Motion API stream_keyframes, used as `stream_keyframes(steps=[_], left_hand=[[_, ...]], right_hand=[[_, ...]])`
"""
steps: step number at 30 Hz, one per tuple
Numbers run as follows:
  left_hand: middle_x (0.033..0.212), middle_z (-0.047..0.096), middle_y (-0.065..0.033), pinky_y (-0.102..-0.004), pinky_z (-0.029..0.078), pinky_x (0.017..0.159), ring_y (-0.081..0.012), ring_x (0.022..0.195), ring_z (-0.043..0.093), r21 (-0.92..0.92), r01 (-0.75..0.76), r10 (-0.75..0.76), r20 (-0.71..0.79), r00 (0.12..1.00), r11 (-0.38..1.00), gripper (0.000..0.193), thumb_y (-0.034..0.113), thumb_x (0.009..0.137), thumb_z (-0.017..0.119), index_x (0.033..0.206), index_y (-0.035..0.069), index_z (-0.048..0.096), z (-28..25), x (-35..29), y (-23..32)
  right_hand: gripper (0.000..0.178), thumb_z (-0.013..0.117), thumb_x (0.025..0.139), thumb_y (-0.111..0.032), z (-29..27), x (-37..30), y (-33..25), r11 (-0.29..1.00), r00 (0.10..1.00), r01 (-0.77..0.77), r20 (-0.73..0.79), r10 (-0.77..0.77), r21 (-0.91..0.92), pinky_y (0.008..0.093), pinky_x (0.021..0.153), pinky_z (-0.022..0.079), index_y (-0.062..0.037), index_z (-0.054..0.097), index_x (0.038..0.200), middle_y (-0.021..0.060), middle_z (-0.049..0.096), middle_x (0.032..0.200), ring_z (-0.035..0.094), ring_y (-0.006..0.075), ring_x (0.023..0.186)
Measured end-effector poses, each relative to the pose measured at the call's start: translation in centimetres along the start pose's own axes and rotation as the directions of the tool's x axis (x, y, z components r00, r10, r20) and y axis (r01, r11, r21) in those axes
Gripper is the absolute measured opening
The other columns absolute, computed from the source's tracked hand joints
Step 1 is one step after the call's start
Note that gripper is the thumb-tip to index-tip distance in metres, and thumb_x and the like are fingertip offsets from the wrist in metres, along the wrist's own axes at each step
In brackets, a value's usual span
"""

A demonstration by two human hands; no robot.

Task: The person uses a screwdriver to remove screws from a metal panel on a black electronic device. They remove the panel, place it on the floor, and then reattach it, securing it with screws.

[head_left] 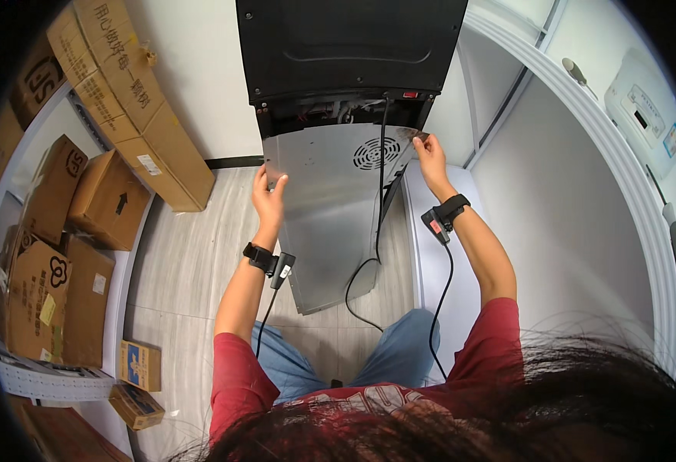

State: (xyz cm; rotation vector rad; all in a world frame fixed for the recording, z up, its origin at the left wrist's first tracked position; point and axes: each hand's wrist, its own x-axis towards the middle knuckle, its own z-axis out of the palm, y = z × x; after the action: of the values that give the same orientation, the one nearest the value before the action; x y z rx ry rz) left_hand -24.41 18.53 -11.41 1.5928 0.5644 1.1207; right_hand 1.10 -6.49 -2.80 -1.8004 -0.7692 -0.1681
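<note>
Flat silver metal panel (318,223): between both hands, its side edges in their fingers
Left hand (267,199): grasping the panel's left edge
Right hand (433,163): pinching the panel's upper right corner
Tall black cabinet (345,54): beyond the panel
Writing: dark characters on a tall brown cardboard carton (122,88), left of the panel

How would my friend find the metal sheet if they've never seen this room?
Look for the tall black machine at the top middle. Below its dark upper part, the left hand and right hand hold a big metal sheet by its edges. Unlike the black machine and the brown boxes on the left, it is grey, with a round pattern of slots near its top right.
</note>
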Motion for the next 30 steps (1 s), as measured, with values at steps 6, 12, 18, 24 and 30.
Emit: stream_keyframes(steps=[6, 12, 18, 24, 30], left_hand=[[0.12, 0.058, -0.008, -0.0275, 0.046, 0.079, -0.0154, 0.095, 0.058, 0.017, -0.061, 0.061, 0.011, 0.998, 0.998, 0.029, 0.012, 0.078, 0.071, 0.102, -0.001, 0.065, -1.0, 1.1, -0.4], [0.116, 0.059, -0.0084, -0.0281, 0.046, 0.078, -0.0171, 0.093, 0.058, 0.121, -0.029, 0.025, 0.038, 0.999, 0.992, 0.03, 0.014, 0.077, 0.072, 0.102, 0.0, 0.065, -1.6, 1.1, 0.4], [0.112, 0.057, -0.0108, -0.0337, 0.045, 0.081, -0.0231, 0.095, 0.055, 0.359, -0.178, 0.193, -0.007, 0.981, 0.916, 0.031, 0.024, 0.076, 0.074, 0.096, 0.001, 0.066, -1.4, 0.3, 1.4], [0.1, 0.052, -0.0127, -0.0378, 0.044, 0.074, -0.0296, 0.09, 0.05, 0.633, -0.249, 0.326, -0.005, 0.945, 0.733, 0.04, 0.033, 0.072, 0.076, 0.083, -0.003, 0.064, -2.1, 0.3, 2.2], [0.081, 0.055, -0.0116, -0.0381, 0.043, 0.063, -0.0289, 0.072, 0.053, 0.642, -0.193, 0.231, 0.025, 0.973, 0.742, 0.042, 0.037, 0.073, 0.075, 0.077, -0.002, 0.062, -2.7, 0.4, 2.1]], right_hand=[[0.036, 0.062, 0.089, -0.03, 0.4, -1.3, -0.7, 1.0, 1.0, -0.009, -0.011, 0.009, 0.006, 0.026, 0.054, 0.031, -0.004, 0.041, 0.076, -0.0013, 0.037, 0.063, 0.032, 0.0082, 0.061], [0.036, 0.062, 0.089, -0.03, 0.2, -2.1, -0.9, 1.0, 1.0, -0.025, -0.016, 0.025, 0.015, 0.0255, 0.053, 0.031, -0.0047, 0.039, 0.076, -0.0016, 0.036, 0.063, 0.032, 0.0083, 0.061], [0.035, 0.061, 0.09, -0.029, -0.3, -1.7, -1.7, 0.997, 1.0, -0.016, -0.022, 0.018, 0.081, 0.0252, 0.055, 0.032, -0.0047, 0.04, 0.077, -0.0021, 0.036, 0.064, 0.033, 0.0081, 0.062], [0.03, 0.061, 0.09, -0.026, -0.3, -1.6, -2.9, 0.971, 0.966, 0.195, -0.142, -0.214, -0.14, 0.0244, 0.059, 0.035, -0.0031, 0.046, 0.079, -0.0016, 0.04, 0.066, 0.036, 0.0081, 0.063], [0.029, 0.06, 0.09, -0.024, -0.2, -2.4, -3.6, 0.999, 1.0, 0.001, -0.023, 0.0, 0.05, 0.0241, 0.058, 0.036, -0.0021, 0.046, 0.079, 0.0012, 0.044, 0.068, 0.039, 0.0075, 0.064]])
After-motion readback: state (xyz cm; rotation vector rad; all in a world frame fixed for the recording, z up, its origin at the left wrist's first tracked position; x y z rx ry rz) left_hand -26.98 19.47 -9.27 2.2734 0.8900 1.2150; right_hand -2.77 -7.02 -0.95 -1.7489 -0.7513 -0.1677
